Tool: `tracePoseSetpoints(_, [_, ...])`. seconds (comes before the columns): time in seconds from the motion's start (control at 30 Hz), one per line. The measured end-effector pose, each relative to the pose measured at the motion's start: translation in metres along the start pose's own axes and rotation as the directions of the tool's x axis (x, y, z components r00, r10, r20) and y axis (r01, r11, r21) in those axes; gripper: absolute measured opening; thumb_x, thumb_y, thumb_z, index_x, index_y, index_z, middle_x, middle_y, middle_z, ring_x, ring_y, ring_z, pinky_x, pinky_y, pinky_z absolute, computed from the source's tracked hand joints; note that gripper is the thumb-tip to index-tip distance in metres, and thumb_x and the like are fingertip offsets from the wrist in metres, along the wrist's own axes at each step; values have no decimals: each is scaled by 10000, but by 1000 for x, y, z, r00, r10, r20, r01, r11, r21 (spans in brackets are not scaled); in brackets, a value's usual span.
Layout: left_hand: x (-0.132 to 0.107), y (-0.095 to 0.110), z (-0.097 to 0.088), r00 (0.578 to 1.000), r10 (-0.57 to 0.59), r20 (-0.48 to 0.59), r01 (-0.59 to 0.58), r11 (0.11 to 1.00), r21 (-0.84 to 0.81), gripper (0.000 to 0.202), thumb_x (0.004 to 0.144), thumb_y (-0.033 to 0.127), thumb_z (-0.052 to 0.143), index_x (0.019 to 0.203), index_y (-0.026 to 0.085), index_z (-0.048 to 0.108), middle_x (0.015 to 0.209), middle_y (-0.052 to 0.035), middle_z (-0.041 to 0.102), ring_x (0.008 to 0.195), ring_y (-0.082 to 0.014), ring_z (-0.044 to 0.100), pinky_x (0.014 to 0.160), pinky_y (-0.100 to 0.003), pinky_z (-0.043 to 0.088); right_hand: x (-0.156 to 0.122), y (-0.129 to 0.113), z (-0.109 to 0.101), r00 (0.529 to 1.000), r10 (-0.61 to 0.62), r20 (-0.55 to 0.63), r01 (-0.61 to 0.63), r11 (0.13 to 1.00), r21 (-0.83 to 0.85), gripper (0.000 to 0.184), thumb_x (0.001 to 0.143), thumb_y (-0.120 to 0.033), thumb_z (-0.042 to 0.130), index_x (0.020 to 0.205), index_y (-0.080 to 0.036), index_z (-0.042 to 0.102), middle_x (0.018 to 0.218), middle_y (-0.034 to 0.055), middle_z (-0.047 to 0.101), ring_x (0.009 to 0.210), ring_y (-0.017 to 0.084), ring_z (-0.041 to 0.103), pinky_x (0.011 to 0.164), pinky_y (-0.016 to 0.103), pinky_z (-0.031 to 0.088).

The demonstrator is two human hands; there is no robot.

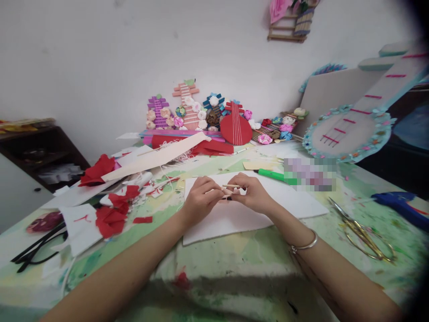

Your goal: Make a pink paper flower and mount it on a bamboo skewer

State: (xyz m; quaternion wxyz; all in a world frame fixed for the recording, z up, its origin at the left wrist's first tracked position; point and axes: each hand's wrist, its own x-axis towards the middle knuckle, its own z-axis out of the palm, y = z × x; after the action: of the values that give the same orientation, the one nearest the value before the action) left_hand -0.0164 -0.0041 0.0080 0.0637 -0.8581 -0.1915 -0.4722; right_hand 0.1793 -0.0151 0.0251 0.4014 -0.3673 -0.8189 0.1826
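Note:
Both my hands meet over a white foam sheet (268,210) on the paint-stained table (234,264). My left hand (201,199) has its fingers curled and pinches one end of a thin wooden stick (231,186). My right hand (251,193) is closed too, gripping the same stick together with a small white piece that I cannot make out. A silver bangle (303,246) sits on my right wrist.
Gold scissors (365,235) lie to the right, a blue glue gun (400,205) further right. A green marker (275,175) lies behind the sheet. Red paper scraps (110,217) and black strips (36,250) are on the left. Handmade paper instruments (234,123) line the wall.

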Motion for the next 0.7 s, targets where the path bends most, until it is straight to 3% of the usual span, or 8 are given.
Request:
tracePoseSetpoints(0.1, [0,0,0,995,-66,72,70,996,-58,58,828,214,585,829,200,641,731,-38,658,758,-167,520,747,-319,417,0,0,-1,999,28,23,-29,999,28,90,704,-131,647,762,-200,653,730,7,618,752,156,512,684,265,382])
tracePoseSetpoints(0.2, [0,-1,2,969,-191,159,218,960,-173,103,761,265,666,830,190,652,709,-36,647,734,-173,538,723,-315,433,-1,3,0,995,74,63,-77,996,52,76,675,-115,649,703,-186,640,687,-10,568,712,137,499,671,253,376])
tracePoseSetpoints(0.33, [-1,0,3,855,-437,278,504,826,-251,76,689,207,702,715,174,640,731,-29,633,722,-165,574,650,-265,444,-1,8,3,977,135,165,-149,986,76,95,665,-83,606,712,-165,616,683,-31,559,652,103,484,631,226,350])
tracePoseSetpoints(0.4, [-1,1,2,802,-497,332,585,768,-263,58,676,184,695,701,172,644,738,-21,634,711,-157,582,644,-255,441,-1,9,3,972,136,194,-151,986,69,92,678,-87,591,728,-161,612,696,-29,575,656,100,488,631,221,348])
tracePoseSetpoints(0.47, [-1,1,2,781,-513,356,613,740,-277,55,664,178,698,698,171,656,734,-17,636,704,-152,583,646,-252,438,-1,10,3,969,118,216,-133,990,56,96,688,-96,591,751,-161,621,708,-25,585,666,102,496,640,221,351])
tracePoseSetpoints(0.53, [-1,1,2,793,-505,341,600,744,-295,49,660,172,702,688,167,663,721,-20,635,701,-152,581,649,-253,439,-1,10,2,971,105,217,-115,993,35,109,687,-101,602,769,-163,637,714,-20,584,671,106,502,642,223,352])
tracePoseSetpoints(0.7, [-3,0,3,879,-387,279,465,828,-314,26,718,173,659,739,173,672,742,-42,646,745,-169,590,684,-281,463,-1,11,3,984,85,156,-86,996,0,128,628,-106,674,733,-171,644,716,-12,576,690,123,513,650,231,364])
